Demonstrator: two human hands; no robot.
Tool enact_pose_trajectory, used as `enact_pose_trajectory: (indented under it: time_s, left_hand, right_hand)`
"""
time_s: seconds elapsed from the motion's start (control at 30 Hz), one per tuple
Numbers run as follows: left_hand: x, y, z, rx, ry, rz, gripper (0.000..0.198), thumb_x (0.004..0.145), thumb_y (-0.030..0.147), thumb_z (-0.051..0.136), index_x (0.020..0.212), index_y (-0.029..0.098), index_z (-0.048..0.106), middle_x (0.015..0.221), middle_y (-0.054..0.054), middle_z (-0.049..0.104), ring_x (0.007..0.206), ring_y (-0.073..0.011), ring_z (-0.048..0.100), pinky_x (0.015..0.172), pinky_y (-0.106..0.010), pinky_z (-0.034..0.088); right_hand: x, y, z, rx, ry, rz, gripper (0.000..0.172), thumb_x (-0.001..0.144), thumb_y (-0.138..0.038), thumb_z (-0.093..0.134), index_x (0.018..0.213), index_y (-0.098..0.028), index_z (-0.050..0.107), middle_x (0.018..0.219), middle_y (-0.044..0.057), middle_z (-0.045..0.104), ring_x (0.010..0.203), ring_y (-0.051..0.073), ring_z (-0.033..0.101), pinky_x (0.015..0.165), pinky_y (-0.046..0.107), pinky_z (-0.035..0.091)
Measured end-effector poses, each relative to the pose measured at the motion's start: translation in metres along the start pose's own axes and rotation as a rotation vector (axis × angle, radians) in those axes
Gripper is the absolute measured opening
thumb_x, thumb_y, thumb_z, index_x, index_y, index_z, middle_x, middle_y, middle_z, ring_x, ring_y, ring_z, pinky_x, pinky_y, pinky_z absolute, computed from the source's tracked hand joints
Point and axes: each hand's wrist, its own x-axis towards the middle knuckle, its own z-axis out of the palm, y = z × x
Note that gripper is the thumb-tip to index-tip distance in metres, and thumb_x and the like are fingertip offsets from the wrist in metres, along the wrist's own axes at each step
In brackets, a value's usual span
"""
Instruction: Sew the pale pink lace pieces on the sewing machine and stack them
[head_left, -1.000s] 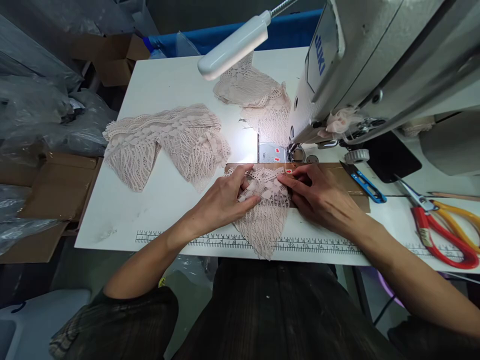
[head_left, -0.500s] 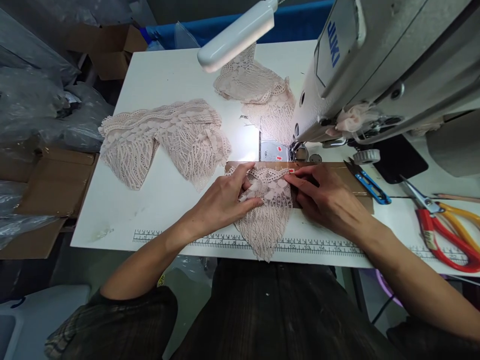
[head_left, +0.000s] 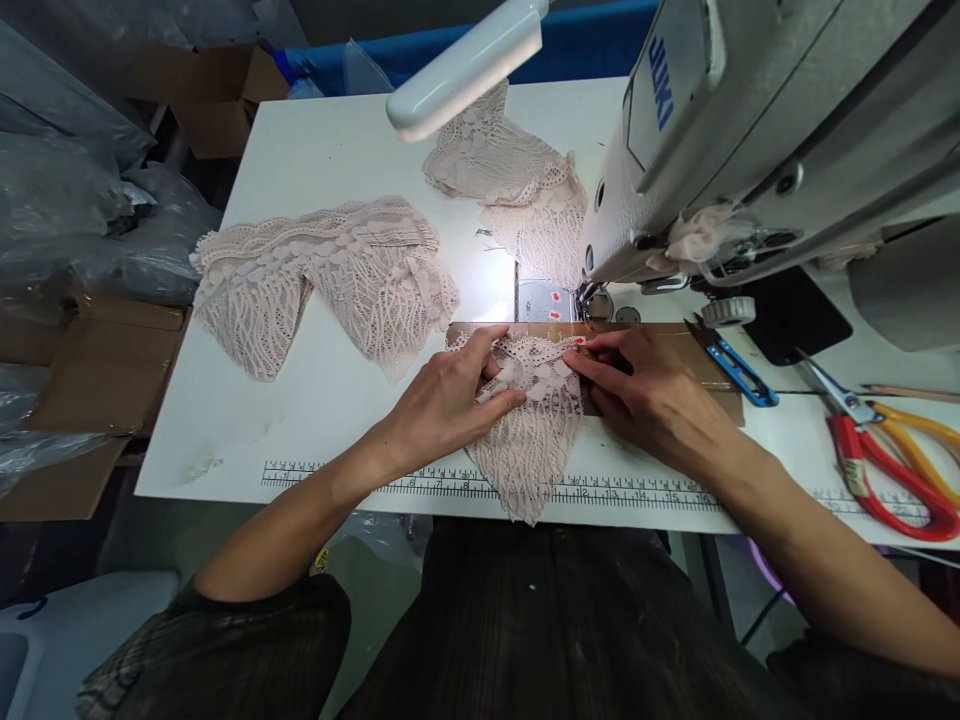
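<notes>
A small piece of pale pink lace (head_left: 532, 430) lies on the white sewing table (head_left: 330, 160), its top edge against a brown cardboard strip (head_left: 675, 345) in front of the needle plate (head_left: 541, 301). My left hand (head_left: 450, 400) grips the lace's left top edge, fingers curled on it. My right hand (head_left: 645, 395) pinches the lace's right top corner against the strip. The lace's lower tip hangs past the table's printed ruler (head_left: 420, 482).
A white sewing machine (head_left: 750, 130) fills the upper right, its lamp (head_left: 465, 70) above. Two more lace pieces lie at left (head_left: 330, 280) and behind the needle (head_left: 517, 190). Blue thread snips (head_left: 731, 365) and red-handled scissors (head_left: 892, 460) rest at right. Cardboard boxes (head_left: 105, 380) and plastic bags (head_left: 90, 210) crowd the left.
Both hands stay on the lace's top edge with barely any shift. The view has drifted slightly.
</notes>
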Motion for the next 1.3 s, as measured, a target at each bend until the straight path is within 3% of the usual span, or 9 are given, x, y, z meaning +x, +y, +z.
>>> enact_pose_trajectory:
  time_s: [0.37, 0.47, 0.57, 0.67, 0.77, 0.87, 1.03, 1.17, 1.3]
  left_hand:
    - [0.000, 0.000, 0.001, 0.075, 0.038, 0.005, 0.058, 0.092, 0.034, 0.065, 0.143, 0.017, 0.045, 0.083, 0.003, 0.061, 0.062, -0.0110, 0.055, 0.057, -0.023, 0.044]
    - [0.000, -0.001, 0.001, 0.231, 0.159, 0.112, 0.048, 0.091, 0.035, 0.064, 0.136, 0.020, 0.056, 0.098, -0.003, 0.062, 0.072, -0.0132, 0.058, 0.059, -0.025, 0.047]
    - [0.007, -0.001, 0.003, 0.361, 0.325, 0.353, 0.024, 0.093, 0.032, 0.062, 0.111, 0.019, 0.070, 0.111, -0.009, 0.063, 0.087, -0.0185, 0.061, 0.070, -0.032, 0.053]
    - [0.019, 0.000, 0.009, 0.420, 0.186, 0.614, 0.022, 0.100, 0.026, 0.051, 0.104, 0.017, 0.070, 0.109, -0.010, 0.068, 0.096, -0.0204, 0.064, 0.083, -0.037, 0.055]
    - [0.028, 0.002, 0.015, 0.568, -0.014, 0.732, 0.032, 0.105, 0.031, 0.043, 0.114, 0.013, 0.067, 0.110, -0.013, 0.070, 0.098, -0.0226, 0.065, 0.087, -0.039, 0.055]
    - [0.030, 0.005, 0.018, 0.731, -0.080, 0.733, 0.045, 0.106, 0.039, 0.037, 0.125, 0.006, 0.062, 0.114, -0.018, 0.069, 0.100, -0.0271, 0.064, 0.090, -0.043, 0.052]
    - [0.026, 0.006, 0.018, 0.880, -0.079, 0.698, 0.053, 0.107, 0.040, 0.034, 0.136, 0.000, 0.054, 0.132, -0.023, 0.063, 0.108, -0.0309, 0.061, 0.094, -0.043, 0.046]
    - [0.032, 0.003, 0.014, 0.855, -0.080, 0.650, 0.049, 0.106, 0.039, 0.038, 0.137, 0.006, 0.056, 0.150, -0.021, 0.053, 0.113, -0.0310, 0.059, 0.097, -0.045, 0.042]
    - [0.045, 0.006, 0.006, 0.810, -0.104, 0.623, 0.046, 0.105, 0.040, 0.038, 0.135, 0.011, 0.058, 0.150, -0.019, 0.054, 0.117, -0.0323, 0.056, 0.099, -0.048, 0.039]
  right_hand:
    - [0.002, 0.001, 0.000, -0.021, 0.031, -0.020, 0.032, 0.098, -0.016, 0.050, 0.122, -0.017, 0.071, 0.116, 0.017, 0.063, 0.105, 0.028, 0.063, 0.086, 0.048, 0.062]
    - [0.003, 0.000, 0.000, -0.036, 0.022, -0.012, 0.033, 0.098, -0.015, 0.049, 0.120, -0.019, 0.072, 0.115, 0.015, 0.064, 0.102, 0.026, 0.063, 0.083, 0.045, 0.062]
    - [0.003, 0.000, 0.000, -0.025, 0.023, -0.007, 0.032, 0.098, -0.016, 0.048, 0.118, -0.019, 0.073, 0.114, 0.015, 0.064, 0.102, 0.026, 0.063, 0.084, 0.045, 0.060]
    - [0.004, 0.000, 0.001, -0.012, 0.018, 0.001, 0.032, 0.099, -0.017, 0.045, 0.116, -0.019, 0.073, 0.114, 0.015, 0.064, 0.104, 0.026, 0.062, 0.089, 0.047, 0.058]
    - [0.006, 0.000, 0.001, 0.003, -0.001, 0.002, 0.033, 0.100, -0.018, 0.044, 0.116, -0.019, 0.073, 0.113, 0.015, 0.063, 0.105, 0.027, 0.061, 0.089, 0.047, 0.057]
    - [0.006, 0.000, 0.001, 0.024, -0.005, 0.005, 0.032, 0.098, -0.018, 0.047, 0.116, -0.020, 0.073, 0.113, 0.015, 0.063, 0.106, 0.028, 0.061, 0.091, 0.050, 0.056]
    - [0.005, 0.007, -0.001, 0.180, 0.072, 0.015, 0.036, 0.096, -0.018, 0.046, 0.123, -0.020, 0.071, 0.112, 0.013, 0.066, 0.106, 0.024, 0.064, 0.095, 0.046, 0.057]
    - [0.013, 0.024, -0.011, 0.223, 0.033, 0.105, 0.037, 0.094, -0.021, 0.048, 0.121, -0.020, 0.074, 0.099, 0.009, 0.071, 0.085, 0.020, 0.068, 0.082, 0.037, 0.057]
    - [0.025, 0.039, -0.018, 0.216, -0.057, 0.108, 0.034, 0.092, -0.023, 0.049, 0.109, -0.021, 0.079, 0.085, 0.008, 0.071, 0.070, 0.019, 0.065, 0.072, 0.036, 0.056]
